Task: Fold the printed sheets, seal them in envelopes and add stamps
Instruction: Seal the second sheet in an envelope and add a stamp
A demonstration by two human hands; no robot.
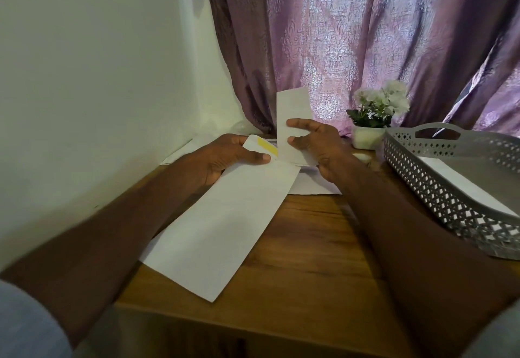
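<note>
A long white envelope [225,222] lies slanted on the wooden table [309,259], its open flap with a yellow adhesive strip [267,147] at the far end. My left hand [225,158] holds the envelope's mouth, thumb laid across it near the flap. My right hand [315,144] pinches a folded white sheet [292,110] that stands upright, its lower end at the envelope's opening. More white sheets [312,184] lie flat beneath, partly hidden by my hands.
A grey perforated tray [439,186] with a white envelope inside stands at the right. A small white pot of white flowers [374,116] sits at the back by the purple curtain. A white wall bounds the left side. Papers [180,152] lie by the wall.
</note>
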